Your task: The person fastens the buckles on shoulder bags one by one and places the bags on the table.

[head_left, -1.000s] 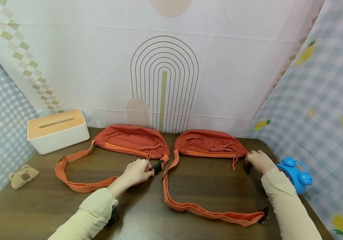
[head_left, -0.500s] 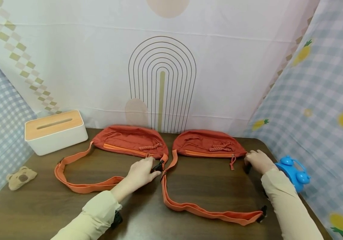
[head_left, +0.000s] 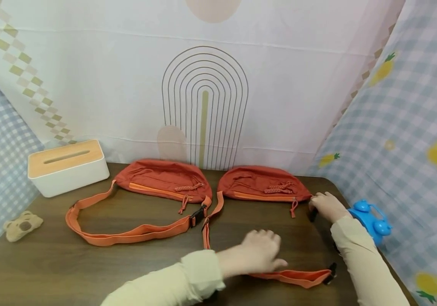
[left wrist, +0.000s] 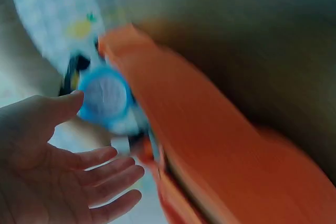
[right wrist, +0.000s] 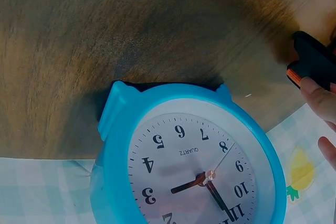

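Note:
Two rust-red waist bags lie side by side in the head view. On the left waist bag (head_left: pixel 157 176), a black buckle (head_left: pixel 197 216) joins the orange strap to the bag. The right waist bag (head_left: pixel 260 178) has its strap (head_left: pixel 302 277) stretched along the front, ending in a loose black buckle part (head_left: pixel 331 273). My left hand (head_left: pixel 256 253), slightly blurred, is over that strap, fingers spread and holding nothing; the left wrist view shows its open palm beside the orange webbing (left wrist: pixel 199 119). My right hand (head_left: pixel 327 206) pinches a black buckle half (right wrist: pixel 315 59) at the right bag's end.
A blue alarm clock (head_left: pixel 371 221) stands beside my right forearm, near the table's right edge. At the left are a white tissue box (head_left: pixel 73 176) with a wooden lid and a small bear-head plush (head_left: pixel 23 226). Printed cloth hangs behind and at both sides.
My left hand has let go of the left bag's buckle and moved right and nearer, over the right bag's strap. My right hand stays at the right bag's end.

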Demonstrator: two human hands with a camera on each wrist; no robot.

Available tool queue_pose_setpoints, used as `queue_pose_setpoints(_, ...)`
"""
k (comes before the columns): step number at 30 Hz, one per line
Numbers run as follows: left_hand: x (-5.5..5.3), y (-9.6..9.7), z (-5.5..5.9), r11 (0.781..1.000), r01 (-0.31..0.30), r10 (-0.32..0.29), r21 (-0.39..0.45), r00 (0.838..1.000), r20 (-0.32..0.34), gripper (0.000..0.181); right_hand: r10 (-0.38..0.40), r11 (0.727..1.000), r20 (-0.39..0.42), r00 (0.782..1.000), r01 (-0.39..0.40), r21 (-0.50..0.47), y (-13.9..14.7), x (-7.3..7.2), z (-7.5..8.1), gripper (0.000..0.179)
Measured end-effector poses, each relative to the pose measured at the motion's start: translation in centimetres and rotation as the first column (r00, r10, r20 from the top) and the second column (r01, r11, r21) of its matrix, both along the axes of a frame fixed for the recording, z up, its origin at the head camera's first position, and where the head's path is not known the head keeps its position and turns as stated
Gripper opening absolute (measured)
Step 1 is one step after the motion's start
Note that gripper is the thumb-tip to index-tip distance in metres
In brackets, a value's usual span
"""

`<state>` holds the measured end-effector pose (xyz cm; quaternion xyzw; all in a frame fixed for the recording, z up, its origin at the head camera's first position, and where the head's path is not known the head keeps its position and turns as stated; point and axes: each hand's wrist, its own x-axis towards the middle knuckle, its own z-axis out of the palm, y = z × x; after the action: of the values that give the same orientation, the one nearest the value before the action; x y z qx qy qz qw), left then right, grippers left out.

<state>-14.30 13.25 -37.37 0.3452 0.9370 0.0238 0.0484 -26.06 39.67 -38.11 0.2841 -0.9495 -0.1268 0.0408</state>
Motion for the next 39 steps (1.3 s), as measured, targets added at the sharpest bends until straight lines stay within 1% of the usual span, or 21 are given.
queue_pose_setpoints(1, 0.2, 1.2, -0.2, 1.0, 0.026, -0.026, -0.01, 0.999, 0.035, 0.046, -0.003, 1.0, 0.007, 1.0, 0.003, 0.0, -0.1, 0.0, -0.1, 0.027)
queue_pose_setpoints(4, 0.7, 4.5, -1.0, 0.995, 0.098, -0.096, -0.013, 0.99, 0.106, 0.041, -0.002, 1.0, 0.023, 1.0, 0.002, -0.008, -0.2, -0.1, -0.3, 0.025)
queue_pose_setpoints(6, 1.0, 6.4, -1.6, 0.994, 0.11, -0.107, -0.009, 0.982, 0.158, 0.039, 0.003, 1.0, 0.024, 1.0, -0.003, -0.022, -0.4, -0.1, -0.4, 0.024)
queue_pose_setpoints(8, 1.2, 7.9, -2.1, 0.996, 0.089, -0.085, -0.015, 0.982, 0.167, 0.041, 0.018, 0.999, 0.018, 1.0, -0.018, -0.038, -0.6, -0.1, -0.5, 0.024)
queue_pose_setpoints(10, 1.3, 9.1, -2.6, 0.998, 0.05, -0.044, -0.03, 0.983, 0.18, 0.045, 0.027, 0.998, 0.014, 1.0, -0.026, -0.051, -0.8, -0.1, -0.4, 0.023)
queue_pose_setpoints(12, 1.4, 10.0, -2.9, 0.999, 0.019, -0.012, -0.044, 0.986, 0.166, 0.046, 0.031, 0.998, 0.01, 0.999, -0.031, -0.052, -1.1, -0.2, -0.3, 0.021)
queue_pose_setpoints(13, 1.4, 10.4, -3.1, 0.999, 0.007, 0.0, -0.044, 0.988, 0.157, 0.044, 0.033, 0.998, 0.013, 0.999, -0.032, -0.051, -1.1, -0.2, -0.2, 0.02)
queue_pose_setpoints(15, 1.3, 10.9, -3.3, 0.999, -0.01, 0.014, -0.03, 0.988, 0.152, 0.035, 0.034, 0.998, 0.018, 0.999, -0.033, -0.052, -1.2, -0.2, -0.2, 0.019)
queue_pose_setpoints(17, 1.2, 11.2, -3.4, 1.0, -0.023, 0.021, 0.007, 0.989, 0.148, 0.03, 0.038, 0.998, 0.023, 0.999, -0.037, -0.05, -1.1, -0.2, -0.1, 0.018)
queue_pose_setpoints(21, 0.9, 11.8, -3.4, 0.995, -0.046, 0.029, 0.085, 0.982, 0.189, 0.03, 0.042, 0.998, 0.032, 0.999, -0.041, -0.042, -0.8, -0.3, 0.1, 0.016)
queue_pose_setpoints(24, 0.7, 12.4, -3.4, 0.992, -0.058, 0.031, 0.114, 0.973, 0.227, 0.029, 0.05, 0.998, 0.025, 0.998, -0.049, -0.035, -0.5, -0.4, 0.3, 0.015)
queue_pose_setpoints(26, 0.7, 12.8, -3.4, 0.991, -0.061, 0.033, 0.12, 0.975, 0.218, 0.027, 0.059, 0.998, 0.021, 0.998, -0.058, -0.035, -0.4, -0.5, 0.4, 0.016)
queue_pose_setpoints(29, 0.6, 13.1, -3.4, 0.99, -0.071, 0.049, 0.122, 0.983, 0.178, 0.028, 0.07, 0.997, 0.021, 0.997, -0.069, -0.037, -0.3, -0.6, 0.6, 0.017)
queue_pose_setpoints(31, 0.4, 13.1, -3.3, 0.989, -0.075, 0.056, 0.131, 0.988, 0.147, 0.03, 0.068, 0.997, 0.021, 0.997, -0.067, -0.033, -0.2, -0.5, 0.8, 0.016)
queue_pose_setpoints(32, 0.2, 13.0, -3.2, 0.987, -0.079, 0.059, 0.138, 0.988, 0.143, 0.032, 0.067, 0.997, 0.021, 0.998, -0.067, -0.03, -0.1, -0.5, 0.8, 0.016)
queue_pose_setpoints(36, -0.6, 12.5, -2.7, 0.976, -0.105, 0.07, 0.193, 0.982, 0.178, 0.035, 0.049, 0.999, 0.016, 0.999, -0.049, -0.016, 0.4, -0.3, 0.9, 0.015)
queue_pose_setpoints(39, -1.3, 11.9, -2.5, 0.963, -0.143, 0.097, 0.231, 0.975, 0.2, 0.037, 0.047, 0.999, 0.012, 0.999, -0.047, -0.01, 0.8, -0.2, 0.7, 0.015)
